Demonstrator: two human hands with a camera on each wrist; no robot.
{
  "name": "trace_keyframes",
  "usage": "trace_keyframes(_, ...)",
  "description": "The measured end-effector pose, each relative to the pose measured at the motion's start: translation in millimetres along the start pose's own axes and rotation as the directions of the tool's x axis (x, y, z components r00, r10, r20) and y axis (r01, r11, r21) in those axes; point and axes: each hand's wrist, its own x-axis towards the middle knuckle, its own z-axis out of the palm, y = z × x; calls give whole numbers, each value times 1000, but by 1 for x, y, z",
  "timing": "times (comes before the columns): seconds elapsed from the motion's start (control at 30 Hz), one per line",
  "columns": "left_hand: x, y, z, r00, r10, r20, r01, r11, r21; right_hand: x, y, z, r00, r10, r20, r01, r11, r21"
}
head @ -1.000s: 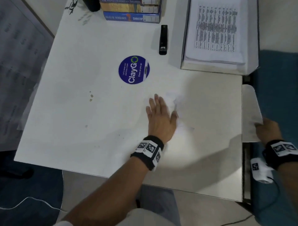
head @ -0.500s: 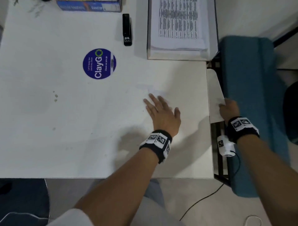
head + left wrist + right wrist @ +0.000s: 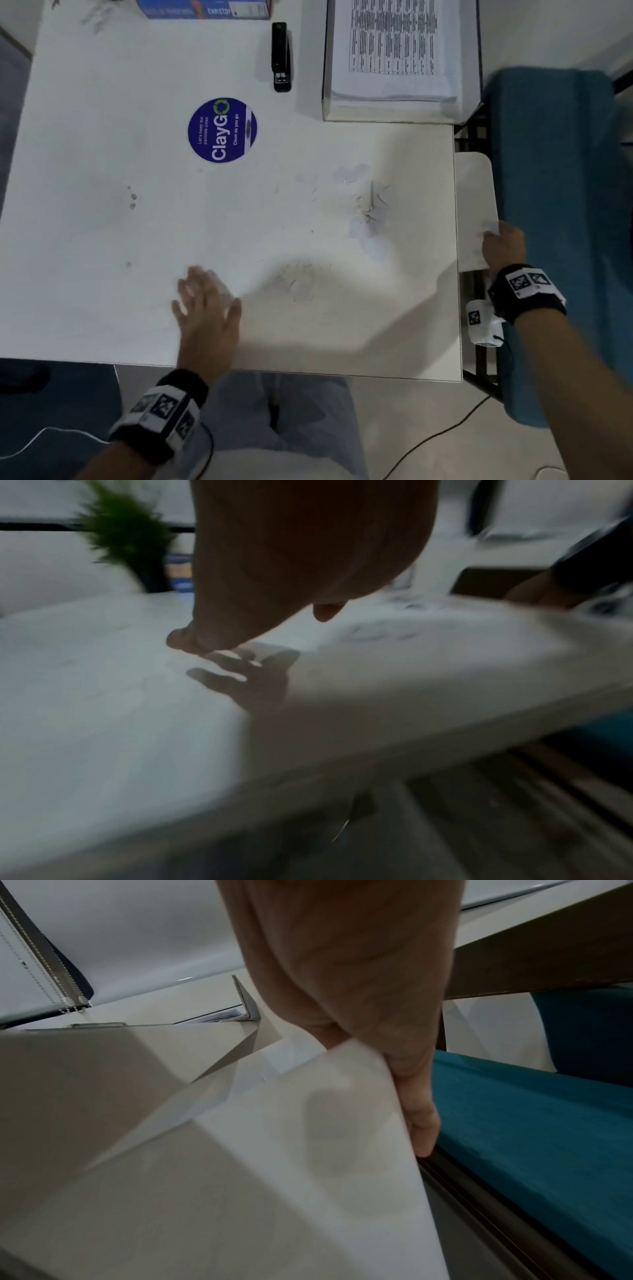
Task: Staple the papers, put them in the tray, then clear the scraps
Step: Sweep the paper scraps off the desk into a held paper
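Small paper scraps and loose staples (image 3: 368,202) lie scattered on the white table (image 3: 102,274), with a second faint patch of scraps (image 3: 298,279) nearer me. My left hand (image 3: 205,301) hovers flat and blurred over the table's near part, fingers straight, left of the scraps. My right hand (image 3: 503,245) pinches a white sheet of paper (image 3: 474,205) held just past the table's right edge; the right wrist view shows the sheet (image 3: 308,1150) between thumb and fingers (image 3: 418,1118). The tray (image 3: 329,109) at the back right holds printed papers (image 3: 394,44). A black stapler (image 3: 281,56) lies left of it.
A round blue ClayGo sticker (image 3: 222,130) marks the table's middle. Books (image 3: 205,8) lie at the far edge. A teal upholstered seat (image 3: 565,205) stands close along the right side. A cable (image 3: 438,442) runs over the floor below.
My left hand has drawn back left and toward me, uncovering the scraps it lay on. The right hand keeps holding the sheet at the table's right edge.
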Motion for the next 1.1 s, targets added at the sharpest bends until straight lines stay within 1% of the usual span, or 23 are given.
trace_keyframes(0.03, 0, -20, -1, 997, -77, -29, 77, 997, 13, 1, 1, 0, 1000, -8, 0, 8, 1000, -1)
trace_keyframes(0.07, -1, -30, -2, 991, -130, -41, 130, 991, 6, 1, 2, -1, 1000, -13, 2, 13, 1000, -17)
trace_keyframes(0.1, -2, -32, 0, 990, -137, -40, 137, 990, -18, 1, 3, -1, 1000, -20, 0, 20, 999, -44)
trace_keyframes(0.2, -15, -4, 23, 997, -71, 23, 73, 996, -55, 3, 7, -4, 1000, -16, 6, 17, 995, -103)
trace_keyframes(0.3, -28, 45, 49, 998, 9, 55, -8, 1000, -24, 3, 9, -6, 1000, 4, -8, -5, 992, -123)
trace_keyframes(0.37, -32, 81, 59, 992, 21, 121, -14, 998, -53, 2, 9, -8, 1000, 3, -17, -5, 992, -127)
trace_keyframes(0.47, -23, 128, 67, 990, 34, 139, -24, 997, -75, -2, 9, -11, 1000, 6, -22, -9, 987, -158)
trace_keyframes(0.57, -8, 166, 75, 990, 88, 114, -82, 995, -56, -5, 9, -15, 1000, 22, -17, -24, 986, -162)
trace_keyframes(0.67, 3, 198, 77, 972, 179, 154, -168, 982, -87, -7, 8, -17, 1000, 16, -13, -18, 984, -178)
trace_keyframes(0.73, 7, 207, 69, 952, 253, 174, -234, 965, -121, -7, 7, -17, 1000, 11, -11, -13, 984, -179)
trace_keyframes(0.77, 8, 204, 63, 946, 283, 158, -266, 956, -120, -7, 6, -17, 1000, 9, -13, -11, 984, -177)
trace_keyframes(0.83, 10, 181, 48, 945, 315, 90, -307, 947, -99, -6, 5, -16, 1000, 11, -13, -13, 983, -182)
trace_keyframes(0.9, 12, 140, 31, 956, 293, 14, -290, 951, -111, -6, 2, -16, 1000, 11, -9, -13, 981, -192)
trace_keyframes(0.97, 13, 92, 17, 980, 198, 0, -197, 977, -86, -6, 1, -17, 1000, 12, -8, -13, 983, -183)
trace_keyframes(1.03, 16, 50, 13, 996, 84, 21, -84, 996, -9, -7, 1, -17, 1000, 7, -14, -10, 983, -183)
trace_keyframes(1.1, 18, 38, 17, 999, -1, 46, 0, 1000, 24, -8, 0, -16, 1000, 10, -14, -12, 988, -154)
